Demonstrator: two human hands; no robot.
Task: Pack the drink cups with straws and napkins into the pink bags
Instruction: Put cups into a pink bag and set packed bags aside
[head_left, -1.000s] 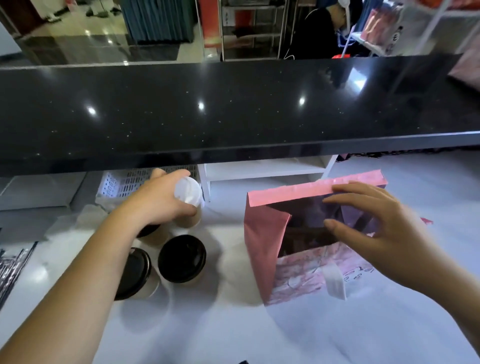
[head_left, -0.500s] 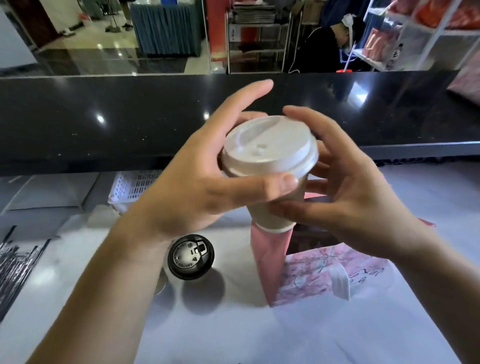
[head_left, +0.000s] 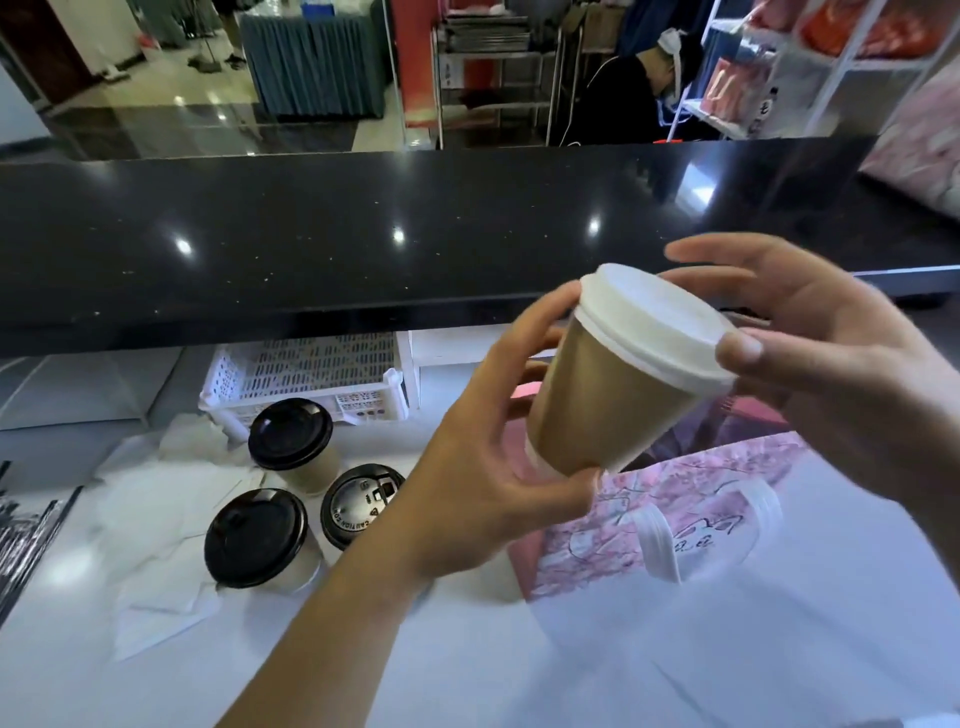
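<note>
Centrally, the white-lidded cup is hovering tilted, its top leaning toward 2 o'clock, just above the mouth of the pink bag, which is standing open at 5 o'clock of centre. The left hand is gripping the brown wall low down, thumb along the base edge and fingers wrapping behind. The right hand is lying loosely spread, thumb tip touching the rim of the lid, not closing around it.

Judging by its paper wall and snap-on lid, the cup is probably handling as light, slightly crushable and spill-prone if full. Taking it around the mid-body and keeping it upright is looking safer than lifting by the lid.

Three black-lidded cups are waiting at 8 o'clock beside napkins, with a white basket at 10 o'clock. All are sitting on a glossy white worktop. A black counter is spanning 12 o'clock, with shelving and a seated person beyond.
</note>
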